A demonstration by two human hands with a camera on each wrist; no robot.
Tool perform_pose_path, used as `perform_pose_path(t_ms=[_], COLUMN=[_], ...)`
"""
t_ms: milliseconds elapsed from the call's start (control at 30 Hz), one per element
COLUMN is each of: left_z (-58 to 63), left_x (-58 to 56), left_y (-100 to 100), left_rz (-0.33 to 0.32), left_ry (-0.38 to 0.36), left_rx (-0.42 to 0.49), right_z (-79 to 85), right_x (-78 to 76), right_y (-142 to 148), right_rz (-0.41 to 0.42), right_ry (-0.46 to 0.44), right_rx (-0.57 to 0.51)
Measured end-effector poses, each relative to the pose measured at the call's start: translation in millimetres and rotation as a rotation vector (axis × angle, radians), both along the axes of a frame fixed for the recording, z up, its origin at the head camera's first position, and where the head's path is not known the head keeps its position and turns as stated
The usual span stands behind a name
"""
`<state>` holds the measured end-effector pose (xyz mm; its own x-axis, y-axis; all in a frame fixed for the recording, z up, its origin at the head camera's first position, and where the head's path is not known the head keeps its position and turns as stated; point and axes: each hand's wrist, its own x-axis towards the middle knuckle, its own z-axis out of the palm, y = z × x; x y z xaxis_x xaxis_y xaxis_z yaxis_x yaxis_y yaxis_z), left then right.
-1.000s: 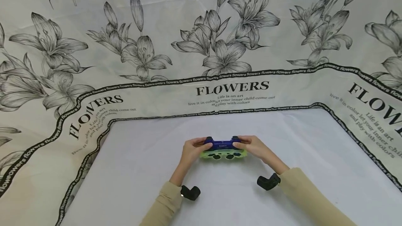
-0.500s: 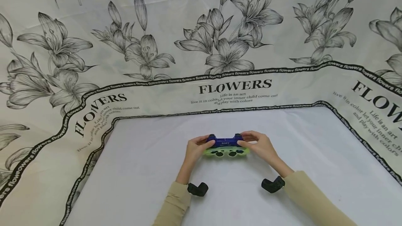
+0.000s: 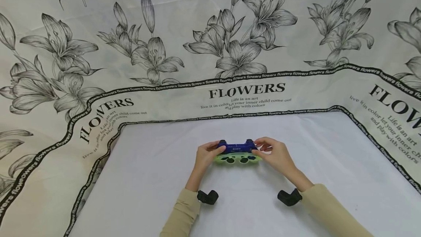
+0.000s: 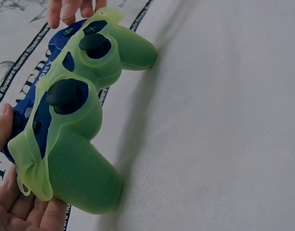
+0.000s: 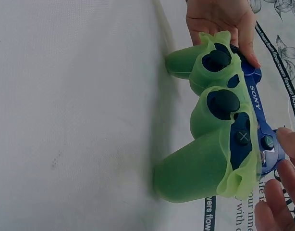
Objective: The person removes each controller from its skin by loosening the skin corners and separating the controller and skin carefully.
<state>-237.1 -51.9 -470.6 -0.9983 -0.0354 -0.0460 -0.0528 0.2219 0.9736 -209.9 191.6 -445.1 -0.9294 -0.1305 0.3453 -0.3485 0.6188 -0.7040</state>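
A blue Sony game controller (image 3: 236,148) is partly covered by a translucent green silicone cover (image 4: 85,168). The cover wraps the grips and sticks, while its upper edge is bunched up and the blue top of the controller is bare. My left hand (image 3: 204,156) grips the controller's left end, thumb on the face and fingers behind and under it. At the other end my right hand (image 3: 277,156) has its thumb tip by the triangle button and its index fingertip at the shoulder, the remaining fingers loosely bent. Black thumbsticks (image 5: 223,103) poke through the cover's holes.
Under the hands lies a white tabletop (image 3: 236,207). A floral-printed cloth (image 3: 243,94) with "FLOWERS" lettering rises behind and at both sides. Black wrist cameras (image 3: 208,197) sit at both wrists, over beige sleeves.
My right hand has slid outward toward the controller's right edge, and its thumb has drawn back from the face. My left hand keeps its hold. The head view has shifted slightly.
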Motion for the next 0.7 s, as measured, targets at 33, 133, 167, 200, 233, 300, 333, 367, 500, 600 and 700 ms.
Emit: perform_pose_path(t_ms=[33,133,167,200,233,300,333,367,500,600,700], left_z=[0.4,1.1,1.0,0.6,0.0,-1.3,-2.1,-3.3,-6.2,-7.1,-5.8], left_x=[-0.5,-1.3,-1.4,-1.5,-1.6,-1.6,-1.5,-1.9,-1.7,-2.1,-3.6], left_y=[0.1,-0.1,-0.3,-0.6,-0.8,-1.0,-1.0,-0.9,0.2,0.8,1.0], left_rz=[-0.003,-0.01,-0.01,-0.01,-0.009,-0.009,-0.008,-0.007,0.005,0.017,0.022], left_ry=[-0.001,-0.001,-0.001,-0.002,-0.002,0.001,0.003,0.009,0.03,0.033,0.029], left_rx=[0.0,-0.004,-0.005,-0.006,-0.002,0.001,0.002,0.001,0.005,0.018,0.016], right_z=[1.3,4.3,5.0,5.4,5.3,4.9,4.5,4.2,4.9,7.1,9.0], right_x=[0.7,3.4,4.4,5.3,6.3,8.0,8.6,9.2,11.0,11.2,10.0], right_y=[-0.1,-1.2,-1.9,-2.7,-3.8,-6.2,-7.3,-8.4,-12.8,-15.1,-15.9], right_rz=[0.015,0.066,0.085,0.1,0.11,0.122,0.123,0.121,0.12,0.124,0.12], right_ry=[0.014,0.044,0.051,0.057,0.064,0.074,0.081,0.093,0.133,0.152,0.151], right_rx=[0.017,0.052,0.062,0.073,0.086,0.106,0.118,0.132,0.189,0.218,0.222])
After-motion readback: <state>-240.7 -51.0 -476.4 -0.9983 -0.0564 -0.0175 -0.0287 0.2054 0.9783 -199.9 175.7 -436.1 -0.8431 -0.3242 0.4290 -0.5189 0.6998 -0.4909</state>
